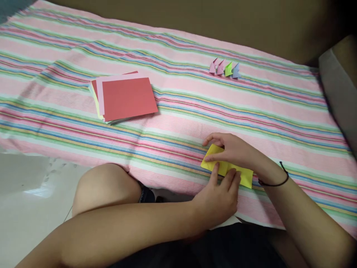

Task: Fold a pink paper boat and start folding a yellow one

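A folded yellow paper strip [245,176] lies on the striped cloth [178,111] near its front edge. My right hand [234,150] rests on the strip's left half, fingers stretched flat and pressing it down. My left hand [219,197] comes in from below, its fingertips lying on the strip's lower edge. A black band circles my right wrist.
A stack of coloured paper sheets [125,97], red on top, lies to the left on the cloth. Several small folded paper pieces [224,68], pink, green and blue, stand in a row at the back. My knee [104,186] is below the cloth's edge.
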Available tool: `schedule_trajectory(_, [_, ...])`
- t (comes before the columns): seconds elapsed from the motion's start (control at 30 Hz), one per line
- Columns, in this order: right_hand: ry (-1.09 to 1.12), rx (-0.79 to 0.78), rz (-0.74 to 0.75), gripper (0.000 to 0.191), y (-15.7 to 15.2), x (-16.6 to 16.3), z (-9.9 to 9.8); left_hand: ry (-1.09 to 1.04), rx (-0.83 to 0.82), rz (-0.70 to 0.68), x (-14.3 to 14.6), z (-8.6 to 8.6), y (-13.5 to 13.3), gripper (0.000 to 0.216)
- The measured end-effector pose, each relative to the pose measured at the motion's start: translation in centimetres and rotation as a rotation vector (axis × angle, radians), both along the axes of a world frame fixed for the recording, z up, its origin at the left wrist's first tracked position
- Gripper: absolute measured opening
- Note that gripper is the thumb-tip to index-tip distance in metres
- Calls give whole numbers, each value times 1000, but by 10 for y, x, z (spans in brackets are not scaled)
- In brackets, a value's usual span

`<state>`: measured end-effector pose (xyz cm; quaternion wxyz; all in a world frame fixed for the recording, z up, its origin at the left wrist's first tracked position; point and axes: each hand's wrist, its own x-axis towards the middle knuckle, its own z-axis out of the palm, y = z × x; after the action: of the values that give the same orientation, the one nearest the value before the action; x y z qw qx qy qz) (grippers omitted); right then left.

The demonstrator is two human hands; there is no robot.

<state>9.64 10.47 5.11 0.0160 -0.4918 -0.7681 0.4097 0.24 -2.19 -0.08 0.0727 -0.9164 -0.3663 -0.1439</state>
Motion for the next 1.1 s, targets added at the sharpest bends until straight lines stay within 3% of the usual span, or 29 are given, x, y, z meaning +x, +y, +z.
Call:
schedule_trajectory(0.3, [-19, 109, -7, 31, -3, 0, -6, -7, 4, -26, -2, -1, 0, 41])
schedule_trajectory(1.1, [-49, 135, -76, 30, -12, -2, -6, 28, -20, -32, -7, 3, -4, 43])
